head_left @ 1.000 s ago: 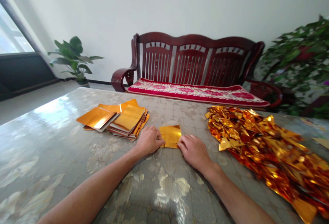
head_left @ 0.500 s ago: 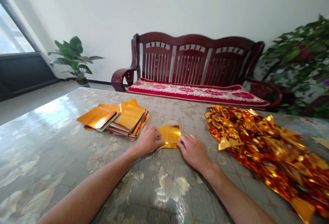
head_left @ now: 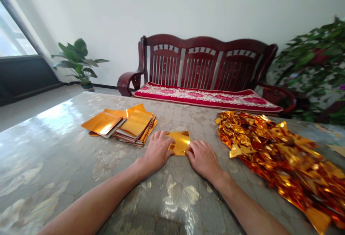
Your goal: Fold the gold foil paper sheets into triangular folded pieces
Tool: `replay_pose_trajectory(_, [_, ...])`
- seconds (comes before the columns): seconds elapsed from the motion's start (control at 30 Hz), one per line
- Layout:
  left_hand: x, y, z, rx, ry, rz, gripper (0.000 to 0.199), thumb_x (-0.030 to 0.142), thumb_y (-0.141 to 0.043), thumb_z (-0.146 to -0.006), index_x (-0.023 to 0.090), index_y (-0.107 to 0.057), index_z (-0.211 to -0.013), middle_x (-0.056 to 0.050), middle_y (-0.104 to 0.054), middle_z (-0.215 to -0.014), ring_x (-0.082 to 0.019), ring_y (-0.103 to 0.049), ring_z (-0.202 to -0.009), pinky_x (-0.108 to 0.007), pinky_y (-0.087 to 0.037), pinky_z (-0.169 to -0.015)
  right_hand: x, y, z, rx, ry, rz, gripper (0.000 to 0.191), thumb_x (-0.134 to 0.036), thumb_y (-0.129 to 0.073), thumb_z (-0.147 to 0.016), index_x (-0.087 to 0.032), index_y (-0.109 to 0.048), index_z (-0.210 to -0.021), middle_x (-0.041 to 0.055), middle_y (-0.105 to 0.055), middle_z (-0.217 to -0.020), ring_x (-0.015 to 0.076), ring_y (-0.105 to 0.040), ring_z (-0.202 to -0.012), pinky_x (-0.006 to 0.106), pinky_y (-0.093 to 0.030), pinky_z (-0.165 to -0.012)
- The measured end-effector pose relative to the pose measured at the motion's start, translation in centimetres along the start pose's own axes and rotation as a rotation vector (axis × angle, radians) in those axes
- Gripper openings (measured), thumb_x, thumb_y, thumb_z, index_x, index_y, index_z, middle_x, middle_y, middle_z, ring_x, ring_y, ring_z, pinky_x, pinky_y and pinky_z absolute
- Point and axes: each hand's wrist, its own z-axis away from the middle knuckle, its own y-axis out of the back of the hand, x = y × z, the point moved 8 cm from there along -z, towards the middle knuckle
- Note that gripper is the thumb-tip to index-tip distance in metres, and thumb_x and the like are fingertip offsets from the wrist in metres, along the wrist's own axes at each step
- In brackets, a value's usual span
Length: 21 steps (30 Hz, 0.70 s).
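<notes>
A gold foil sheet (head_left: 180,143) lies on the patterned table between my hands. My left hand (head_left: 158,149) rests at its left edge, fingers apart, with the fingertips on the foil. On the right edge, my right hand (head_left: 202,156) has its thumb and forefinger pinched at the sheet's lower right corner. Behind my left hand sits a stack of flat gold sheets (head_left: 134,124), spread loosely to the left. A large heap of folded gold foil pieces (head_left: 272,152) covers the right side of the table.
The table (head_left: 81,163) has a glossy floral cover. Past its far edge stands a dark red wooden bench (head_left: 199,62) with a red patterned cushion (head_left: 210,96). Clear plastic (head_left: 323,131) lies at the far right. Potted plants stand left (head_left: 79,62) and right (head_left: 309,55).
My left hand has opened from a pinch at the sheet's lower left corner, and its fingers now spread over the left edge. My right hand has hardly moved.
</notes>
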Motion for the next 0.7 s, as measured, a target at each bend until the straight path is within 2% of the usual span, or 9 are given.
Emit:
replay_pose_trajectory(0.1, [2.2, -0.5, 0.5, -0.015, -0.162, -0.065, 0.017, 0.025, -0.055, -0.095, 0.027, -0.068, -0.106, -0.006, -0.054, -0.13, -0.027, -0.044, -0.12, -0.043, -0.039, -0.101, -0.1, 0.4, 0.0, 0.045, -0.001, -0.022, 0.004, -0.025, -0.059, -0.092, -0.021, -0.059, -0.092, 0.0036, -0.063, -0.094, 0.0214, -0.053, -0.092, 0.032, -0.034, -0.079])
replay_pose_trajectory(0.2, [3.8, -1.8, 1.0, -0.098, -0.261, -0.141, 0.015, 0.024, -0.052, -0.097, 0.022, -0.066, -0.103, -0.007, -0.061, -0.111, -0.024, -0.049, -0.108, -0.038, -0.044, -0.093, -0.9, 0.8, 0.1, 0.078, 0.094, -0.026, 0.009, -0.024, -0.054, -0.095, -0.022, -0.063, -0.099, 0.0053, -0.063, -0.098, 0.0217, -0.051, -0.095, 0.033, -0.034, -0.081])
replay_pose_trajectory(0.3, [4.6, -2.9, 1.5, -0.167, -0.279, -0.228, 0.013, 0.017, -0.053, -0.094, 0.016, -0.063, -0.103, -0.008, -0.061, -0.101, -0.023, -0.053, -0.096, -0.035, -0.046, -0.083, -2.1, 0.7, 0.4, 0.047, 0.257, -0.025, 0.018, -0.021, -0.05, -0.098, -0.024, -0.068, -0.098, 0.0045, -0.065, -0.093, 0.0206, -0.051, -0.092, 0.033, -0.034, -0.081])
replay_pose_trajectory(0.4, [5.2, -3.4, 2.1, -0.186, -0.29, -0.307, 0.015, 0.011, -0.053, -0.092, 0.013, -0.063, -0.103, -0.01, -0.061, -0.098, -0.023, -0.055, -0.09, -0.034, -0.046, -0.074, -2.5, 0.6, 0.8, 0.032, 0.36, -0.067, 0.023, -0.019, -0.049, -0.099, -0.026, -0.071, -0.103, 0.0031, -0.067, -0.091, 0.0184, -0.053, -0.089, 0.032, -0.035, -0.08])
replay_pose_trajectory(0.6, [6.3, -3.5, 3.4, -0.189, -0.293, -0.458, 0.019, 0.006, -0.049, -0.089, 0.012, -0.065, -0.099, -0.012, -0.061, -0.091, -0.023, -0.055, -0.083, -0.032, -0.043, -0.064, -2.3, 0.8, 1.3, 0.035, 0.476, -0.107, 0.027, -0.016, -0.047, -0.098, -0.024, -0.073, -0.1, 0.0033, -0.07, -0.09, 0.0165, -0.056, -0.086, 0.032, -0.035, -0.077])
replay_pose_trajectory(0.7, [6.4, -3.4, 3.9, -0.188, -0.28, -0.479, 0.017, 0.006, -0.052, -0.087, 0.011, -0.065, -0.097, -0.012, -0.06, -0.091, -0.023, -0.055, -0.081, -0.032, -0.044, -0.062, -1.7, 1.1, 1.5, 0.048, 0.488, -0.117, 0.03, -0.011, -0.046, -0.095, -0.023, -0.073, -0.094, 0.0032, -0.071, -0.088, 0.0161, -0.057, -0.083, 0.033, -0.034, -0.076])
